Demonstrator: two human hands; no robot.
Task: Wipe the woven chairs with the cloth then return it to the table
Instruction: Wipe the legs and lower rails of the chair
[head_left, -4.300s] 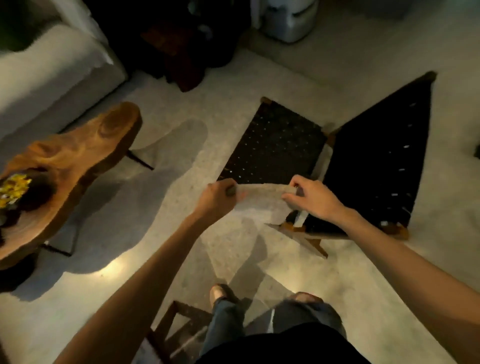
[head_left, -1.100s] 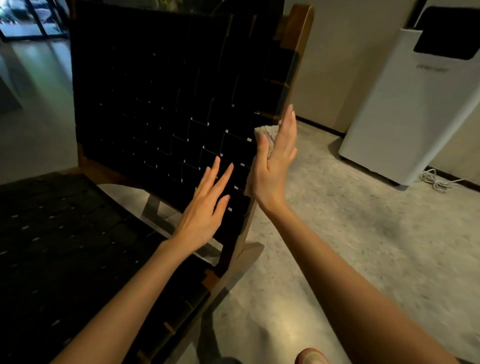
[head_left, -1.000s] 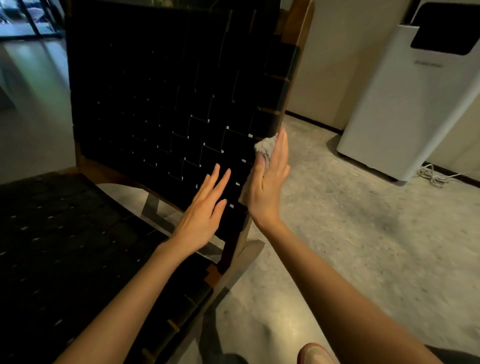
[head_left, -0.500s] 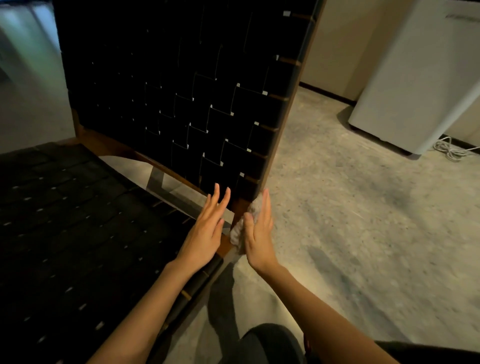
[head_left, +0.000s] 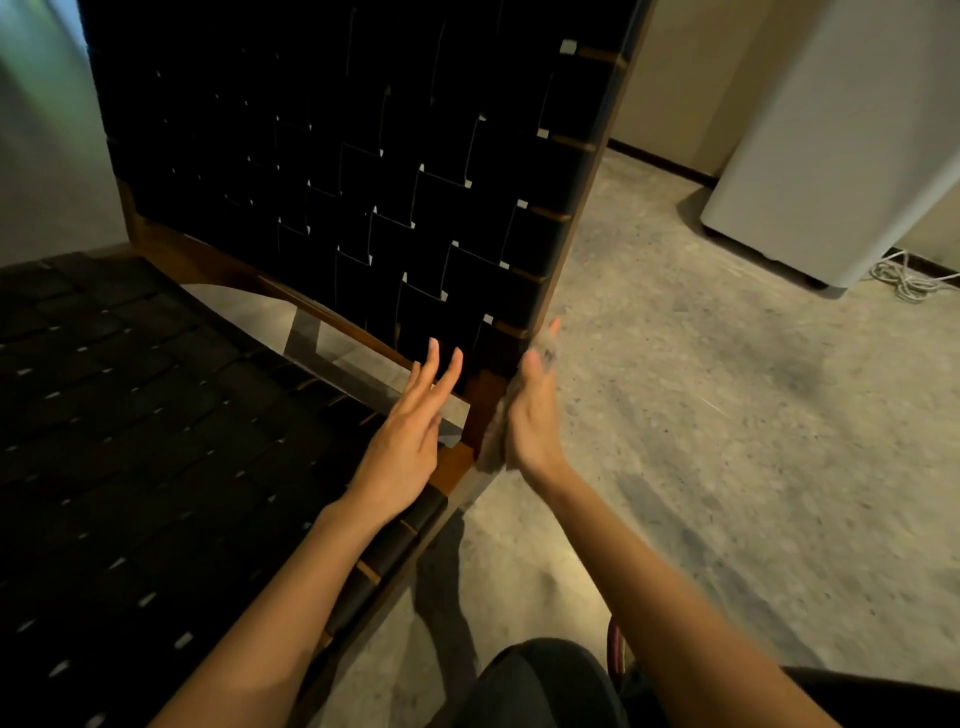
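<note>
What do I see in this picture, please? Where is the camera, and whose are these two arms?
No machine here: a person wears a wide-angle camera on the head, so you look down along their own bare arms. The left hand is open, fingers straight, by the bottom of the black woven chair back. The right hand presses a pale cloth flat against the chair's wooden frame. The dark woven seat lies at lower left. On the floor behind stand a white appliance and a coiled cord.

The chair has matt black woven straps and a smooth brown wood frame; beside it, fuzzy pale cloth and speckled matt floor.
</note>
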